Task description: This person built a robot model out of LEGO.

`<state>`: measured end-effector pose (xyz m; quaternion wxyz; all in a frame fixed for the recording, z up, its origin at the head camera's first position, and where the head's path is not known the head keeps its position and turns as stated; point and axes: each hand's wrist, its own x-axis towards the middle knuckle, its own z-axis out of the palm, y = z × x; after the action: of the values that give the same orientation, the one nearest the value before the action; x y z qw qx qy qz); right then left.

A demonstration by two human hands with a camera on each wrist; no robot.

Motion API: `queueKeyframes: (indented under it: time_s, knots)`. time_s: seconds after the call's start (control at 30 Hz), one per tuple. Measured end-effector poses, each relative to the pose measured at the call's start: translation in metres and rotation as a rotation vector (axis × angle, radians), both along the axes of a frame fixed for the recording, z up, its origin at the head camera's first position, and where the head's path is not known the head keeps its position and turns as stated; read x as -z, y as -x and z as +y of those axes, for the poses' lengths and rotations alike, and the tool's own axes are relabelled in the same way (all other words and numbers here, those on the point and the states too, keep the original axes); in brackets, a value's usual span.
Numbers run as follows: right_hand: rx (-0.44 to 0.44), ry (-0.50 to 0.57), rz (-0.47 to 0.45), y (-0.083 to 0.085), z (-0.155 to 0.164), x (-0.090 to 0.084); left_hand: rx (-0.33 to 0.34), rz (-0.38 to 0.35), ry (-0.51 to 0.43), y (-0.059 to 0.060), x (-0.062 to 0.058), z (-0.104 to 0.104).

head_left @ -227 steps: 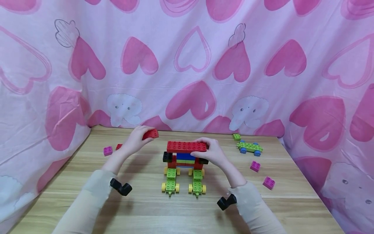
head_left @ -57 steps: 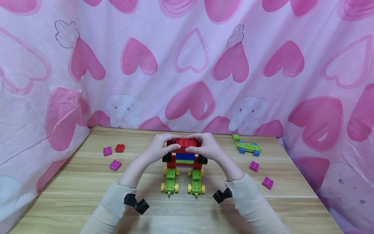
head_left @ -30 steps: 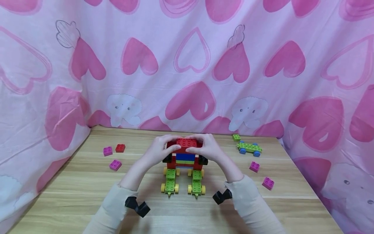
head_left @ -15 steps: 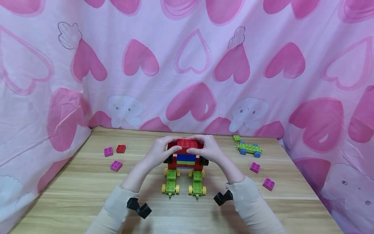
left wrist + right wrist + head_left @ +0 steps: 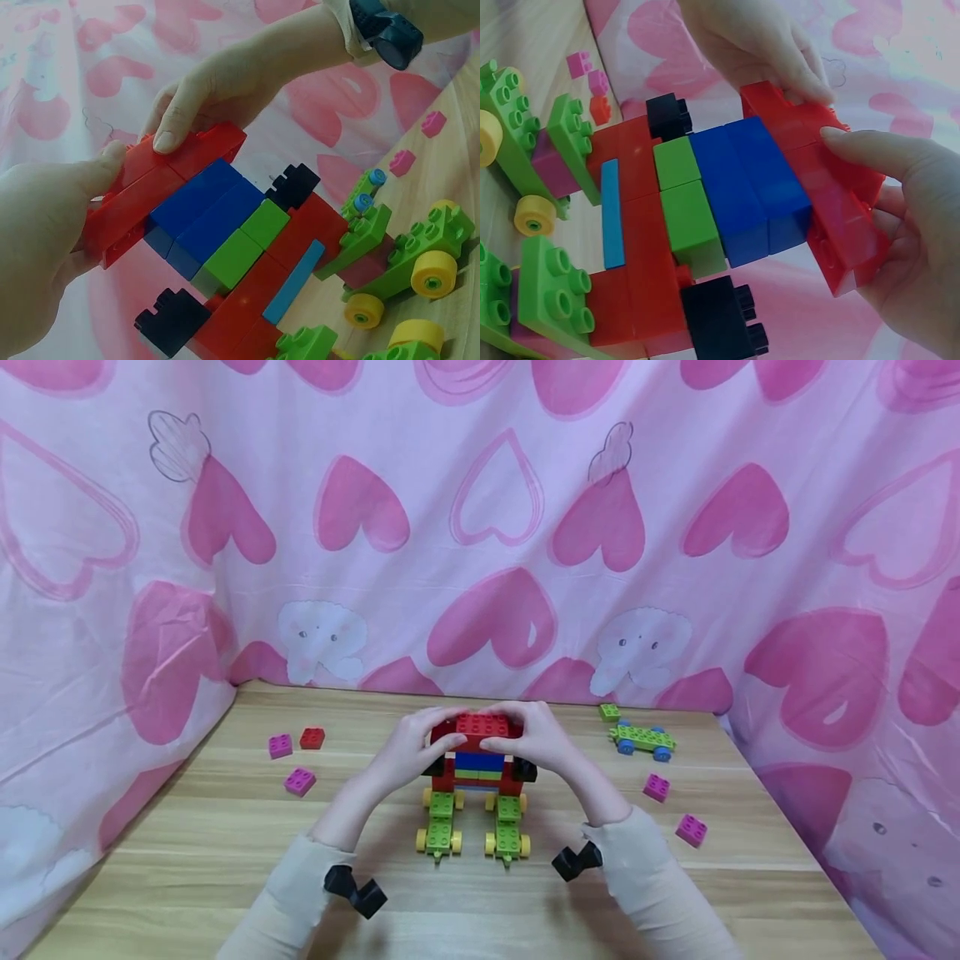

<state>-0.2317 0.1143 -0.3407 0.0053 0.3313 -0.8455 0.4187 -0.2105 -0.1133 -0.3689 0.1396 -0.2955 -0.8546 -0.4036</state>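
Observation:
In the middle of the table stands a toy-brick figure with a row of red bricks [image 5: 480, 733] on top. My left hand [image 5: 411, 745] grips the left end of that row, thumb on the near face, and my right hand [image 5: 537, 740] grips the right end likewise. Under the row come blue bricks [image 5: 739, 191], then light green bricks [image 5: 690, 225] and a red body [image 5: 641, 225]. Black bricks [image 5: 292, 187] jut out on both sides. Two green wheeled bases [image 5: 438, 835] with yellow wheels [image 5: 433, 274] form the feet. Fingers behind the red row are mostly hidden.
To the left lie two magenta bricks [image 5: 300, 782] and a red brick [image 5: 312, 738]. At right are a green car base [image 5: 643, 737] with blue wheels, a small green brick [image 5: 609, 712] and two more magenta bricks [image 5: 692, 830]. A pink heart-patterned curtain [image 5: 495, 493] surrounds the table.
Earliest, the left hand held a separate red brick in the air at left while the right gripped the top row. Since then the left hand has come to that row; both have hardly moved lately.

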Motion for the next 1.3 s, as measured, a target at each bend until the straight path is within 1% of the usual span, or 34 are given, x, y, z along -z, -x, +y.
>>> queueKeyframes:
  time_s: [0.1, 0.33, 0.53, 0.7, 0.9, 1.07, 1.2, 1.3]
  knots:
    - [-0.004, -0.029, 0.005, 0.0, 0.001, -0.003, -0.01, -0.002, 0.02, -0.002, -0.001, -0.003]
    - [-0.001, -0.092, 0.019, -0.002, -0.001, -0.007, -0.054, 0.05, 0.021, -0.008, -0.004, -0.019]
    - [-0.003, -0.107, 0.023, -0.003, -0.005, -0.011, -0.108, 0.055, 0.031, -0.01, -0.002, -0.042]
    - [0.004, -0.127, 0.014, -0.002, -0.009, -0.013, -0.163, 0.093, 0.04, -0.01, 0.003, -0.067]
    - [0.02, -0.154, 0.015, -0.004, -0.012, -0.017, -0.235, 0.145, 0.061, -0.009, 0.012, -0.098]
    - [0.04, -0.16, 0.01, -0.005, -0.013, -0.017, -0.313, 0.164, 0.095, -0.008, 0.025, -0.125]
    - [0.045, -0.154, 0.001, -0.005, -0.013, -0.016, -0.35, 0.141, 0.12, -0.007, 0.036, -0.147]
    - [0.047, -0.15, -0.008, -0.004, -0.013, -0.015, -0.356, 0.076, 0.12, -0.008, 0.043, -0.163]
